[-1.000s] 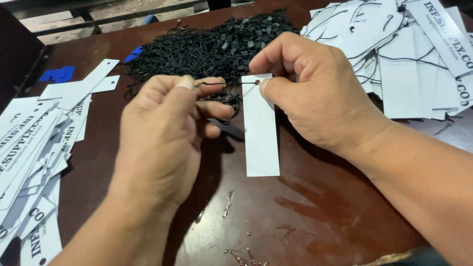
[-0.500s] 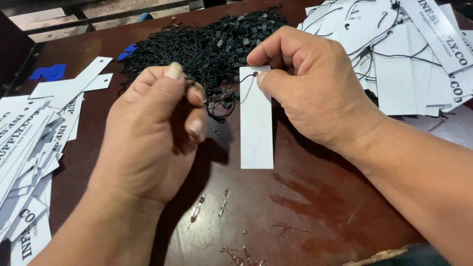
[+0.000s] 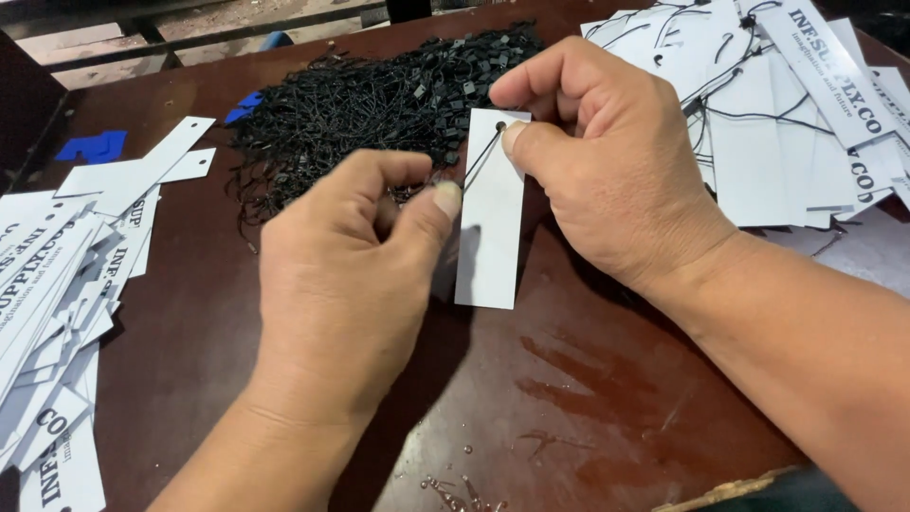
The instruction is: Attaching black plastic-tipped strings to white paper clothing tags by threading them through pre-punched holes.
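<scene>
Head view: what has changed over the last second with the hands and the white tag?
The left hand drew its black cord through the hole of the white tag and now pinches it lower, beside the tag. The right hand kept pinching the tag's top. The cord heap and tag piles stayed put.

Matt white card tag; glossy dark wood table

Left hand with its back up, fingers curled in, thumb and first finger pinched tight together, right hand just beside it, thumb tip pressed against the first finger, both forearms coming in from below
</scene>
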